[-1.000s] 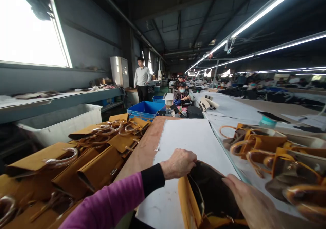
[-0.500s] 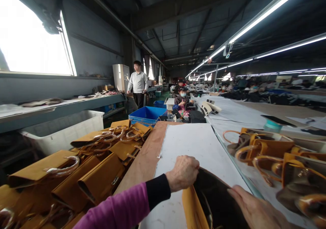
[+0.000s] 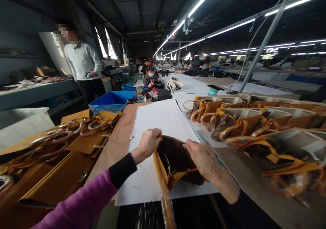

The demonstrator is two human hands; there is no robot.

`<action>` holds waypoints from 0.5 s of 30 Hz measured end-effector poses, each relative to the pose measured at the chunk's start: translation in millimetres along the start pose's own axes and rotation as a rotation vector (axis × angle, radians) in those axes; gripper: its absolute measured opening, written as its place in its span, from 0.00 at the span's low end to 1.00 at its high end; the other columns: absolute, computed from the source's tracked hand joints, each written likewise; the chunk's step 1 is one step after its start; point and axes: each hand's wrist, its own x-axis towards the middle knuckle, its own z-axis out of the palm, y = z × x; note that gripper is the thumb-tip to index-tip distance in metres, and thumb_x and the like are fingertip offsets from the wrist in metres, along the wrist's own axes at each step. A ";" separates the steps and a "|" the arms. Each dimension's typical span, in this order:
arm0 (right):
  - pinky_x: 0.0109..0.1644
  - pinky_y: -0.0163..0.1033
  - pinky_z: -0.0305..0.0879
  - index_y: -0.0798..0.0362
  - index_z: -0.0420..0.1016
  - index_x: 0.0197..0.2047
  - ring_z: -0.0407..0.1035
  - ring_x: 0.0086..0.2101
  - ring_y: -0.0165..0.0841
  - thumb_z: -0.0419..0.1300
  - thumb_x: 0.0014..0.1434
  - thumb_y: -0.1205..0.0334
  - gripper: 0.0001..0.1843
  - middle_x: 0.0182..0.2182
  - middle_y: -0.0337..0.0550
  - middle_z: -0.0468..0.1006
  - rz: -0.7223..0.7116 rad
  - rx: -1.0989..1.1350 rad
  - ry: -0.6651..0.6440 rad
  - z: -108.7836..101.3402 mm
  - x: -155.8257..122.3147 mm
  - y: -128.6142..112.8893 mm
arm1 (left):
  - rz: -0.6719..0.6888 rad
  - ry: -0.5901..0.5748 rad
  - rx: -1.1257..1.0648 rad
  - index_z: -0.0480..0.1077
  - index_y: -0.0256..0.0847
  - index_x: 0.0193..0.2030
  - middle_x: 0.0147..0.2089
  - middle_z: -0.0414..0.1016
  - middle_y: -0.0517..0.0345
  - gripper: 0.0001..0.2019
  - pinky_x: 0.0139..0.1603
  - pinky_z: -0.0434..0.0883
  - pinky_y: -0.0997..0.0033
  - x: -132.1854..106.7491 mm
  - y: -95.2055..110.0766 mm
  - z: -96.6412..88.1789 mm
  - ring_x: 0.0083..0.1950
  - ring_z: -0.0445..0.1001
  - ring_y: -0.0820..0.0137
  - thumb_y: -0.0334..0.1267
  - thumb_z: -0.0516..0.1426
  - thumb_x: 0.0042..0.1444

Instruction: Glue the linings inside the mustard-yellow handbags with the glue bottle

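A handbag (image 3: 175,154) in tan and dark brown stands at the near end of the white-covered table, its mouth facing up toward me. My left hand (image 3: 148,143) pinches the top corner of its dark panel on the left. On the right, my right hand (image 3: 203,159) grips the same upper edge, thumb and fingers closed over it. Between the hands the dark interior shows. A plastic-wrapped handle (image 3: 166,205) hangs down from the bag past the table's front edge. The lower part of the bag is partly hidden by my right hand.
Finished-looking tan bags (image 3: 61,174) are heaped on the left. Rows of open bags (image 3: 236,117) stand on the right-hand table. A blue bin (image 3: 112,100) and a white tub (image 3: 28,120) lie beyond the heap. A person (image 3: 83,64) stands at back left; another sits farther ahead.
My view has swung right and down, showing more of the right-hand bags. Both hands still hold the bag's edge; more of its interior and handle show. The standing person appears nearer.
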 end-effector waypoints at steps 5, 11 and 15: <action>0.27 0.38 0.42 0.50 0.71 0.30 0.71 0.25 0.35 0.53 0.64 0.58 0.12 0.22 0.38 0.77 -0.006 -0.010 0.012 1.2 -1.5 -0.6 | -0.017 -0.001 0.018 0.62 0.39 0.22 0.22 0.63 0.64 0.06 0.29 0.53 0.74 0.1 3.9 -0.5 0.26 0.59 0.74 0.30 0.54 0.46; 0.27 0.38 0.45 0.50 0.72 0.31 0.72 0.25 0.36 0.54 0.64 0.58 0.11 0.22 0.40 0.77 0.011 -0.017 -0.006 -3.9 -1.1 -3.0 | -0.018 0.015 0.023 0.61 0.40 0.22 0.22 0.63 0.63 0.06 0.29 0.53 0.74 2.0 1.3 2.6 0.26 0.59 0.74 0.31 0.54 0.47; 0.27 0.38 0.46 0.50 0.73 0.32 0.72 0.25 0.36 0.55 0.64 0.58 0.10 0.22 0.40 0.77 0.023 -0.052 -0.023 -7.4 0.8 -5.8 | -0.039 0.024 -0.009 0.66 0.41 0.29 0.23 0.65 0.64 0.03 0.29 0.56 0.74 5.0 0.6 2.9 0.27 0.62 0.73 0.30 0.54 0.45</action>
